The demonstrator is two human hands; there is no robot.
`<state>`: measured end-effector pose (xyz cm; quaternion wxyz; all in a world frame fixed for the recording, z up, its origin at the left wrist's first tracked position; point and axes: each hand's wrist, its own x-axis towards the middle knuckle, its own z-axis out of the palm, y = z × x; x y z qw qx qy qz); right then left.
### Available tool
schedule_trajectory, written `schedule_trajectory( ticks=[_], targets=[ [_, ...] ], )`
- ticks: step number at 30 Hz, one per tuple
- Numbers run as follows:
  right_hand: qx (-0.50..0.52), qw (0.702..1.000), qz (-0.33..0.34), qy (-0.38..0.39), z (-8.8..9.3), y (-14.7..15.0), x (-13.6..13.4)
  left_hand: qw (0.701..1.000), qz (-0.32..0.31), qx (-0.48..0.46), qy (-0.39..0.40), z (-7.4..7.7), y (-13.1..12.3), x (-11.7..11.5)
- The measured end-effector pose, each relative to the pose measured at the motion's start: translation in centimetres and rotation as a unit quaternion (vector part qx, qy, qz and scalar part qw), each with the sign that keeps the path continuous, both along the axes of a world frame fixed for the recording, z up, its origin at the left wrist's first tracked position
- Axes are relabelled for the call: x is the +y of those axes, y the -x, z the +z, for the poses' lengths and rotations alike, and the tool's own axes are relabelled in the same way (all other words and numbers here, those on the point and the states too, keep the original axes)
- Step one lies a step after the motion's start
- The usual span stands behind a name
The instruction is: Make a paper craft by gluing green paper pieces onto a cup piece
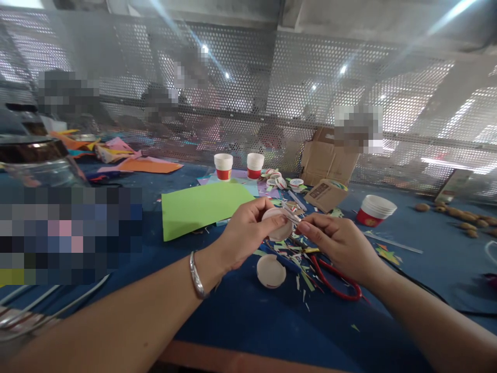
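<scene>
— Bare forearms fill the bottom of the view, and the left wrist wears one smooth silver bangle point(196, 275). What do the hands have?

— One small white paper cup point(276, 230), held in the air over the blue table point(240, 321), between the two hands. The left hand point(244, 230) is curled tight around its round body. The right hand point(337, 241) has thumb and forefinger pinched together on its rim, where a thin pale strip sticks out.

— And under them?

— A second white cup point(271, 271), round and plain, lying alone on the matte top just below the held one. Beside it is one pair of scissors point(337, 284) with red loop handles, amid a litter of thin paper slivers.

— Further back?

— One flat green sheet point(204, 207), rectangular and dull-surfaced. Two red-and-white cups point(223, 167) stand upright side by side. To the right a stack of cups point(375, 210) is tipped on its side. One open cardboard box point(328, 158) sits behind, and a perforated metal screen point(272, 93) closes off everything.
</scene>
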<state>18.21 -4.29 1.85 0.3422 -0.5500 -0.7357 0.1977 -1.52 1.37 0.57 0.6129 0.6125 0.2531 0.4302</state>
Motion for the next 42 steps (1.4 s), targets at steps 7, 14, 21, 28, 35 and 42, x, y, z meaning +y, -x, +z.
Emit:
schedule_trajectory(
  ticks=[7,14,21,28,35,42],
  targets=[
    [-0.003,1.0,0.0,0.004,0.17,0.08,-0.13,1.0,-0.006,-0.002,-0.027,-0.02,0.06,-0.35],
    [-0.022,1.0,0.009,-0.01,0.23,-0.06,-0.26,0.999,-0.029,-0.007,-0.015,-0.06,0.15,-0.04],
    [-0.036,0.999,0.014,-0.037,0.29,-0.04,-0.55,0.993,-0.056,-0.026,0.096,0.06,0.04,-0.43],
    [-0.047,0.998,0.019,-0.046,0.33,-0.03,-0.67,0.993,-0.043,-0.014,0.113,0.2,0.03,-0.46],
    [-0.054,0.997,0.011,-0.045,0.33,-0.06,-0.55,0.993,-0.05,-0.03,0.098,0.15,0.04,-0.45],
    [-0.063,0.997,0.003,-0.051,0.39,-0.3,-0.61,0.994,-0.052,-0.016,0.095,0.22,0.09,-0.41]
  ],
)
